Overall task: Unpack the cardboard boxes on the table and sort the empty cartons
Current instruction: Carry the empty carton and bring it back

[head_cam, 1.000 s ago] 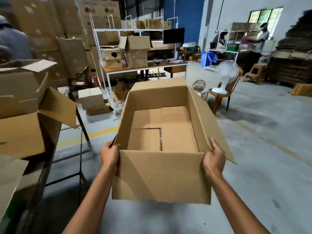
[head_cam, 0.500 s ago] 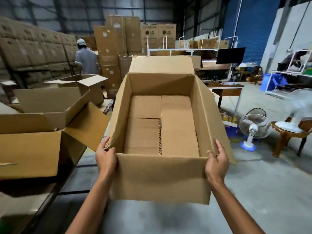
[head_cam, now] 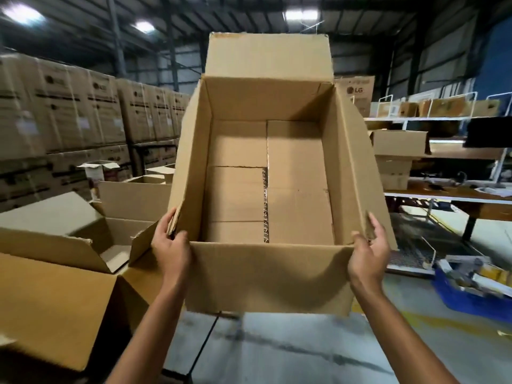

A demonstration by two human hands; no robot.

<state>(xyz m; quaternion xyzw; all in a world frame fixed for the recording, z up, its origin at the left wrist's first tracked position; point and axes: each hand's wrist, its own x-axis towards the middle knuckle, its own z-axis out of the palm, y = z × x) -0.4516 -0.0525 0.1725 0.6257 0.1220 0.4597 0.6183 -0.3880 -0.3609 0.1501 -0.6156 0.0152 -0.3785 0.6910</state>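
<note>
An empty carton (head_cam: pixel 266 189) filled the centre of the frame, held up in the air and tipped so its open mouth faced the camera. Nothing was inside; only the bottom flaps and a strip of printed tape along their seam showed. Far top flap (head_cam: pixel 268 55) stood up toward the upper middle; side flaps splayed outward.

Left hand (head_cam: pixel 171 245) gripped the near-left corner, fingers wrapped over the left side flap edge. Right hand (head_cam: pixel 368 248) gripped the near-right corner, thumb on the near wall, fingers behind the right flap. Both hands were closed on the carton, neither free.

Progress, as a judgement: this carton looked fully unpacked and was at the sorting stage, not yet set down anywhere. Where it was meant to go could not be told.

Lower left of the frame: another open box (head_cam: pixel 55 286) with flaps up, sitting at the frame's left edge; its inside was only partly visible, contents unclear. Behind it, middle left, a second open box (head_cam: pixel 133 200) and a smaller opened one (head_cam: pixel 97 170), contents not readable. So more boxes likely remained to check or sort.

Left background: a tall wall of stacked sealed cartons (head_cam: pixel 69 112). Right side: shelving (head_cam: pixel 443 151) holding more cardboard, and a blue bin (head_cam: pixel 476 297) of mixed items at lower right. Bare concrete floor (head_cam: pixel 277 353) ran along the bottom.
</note>
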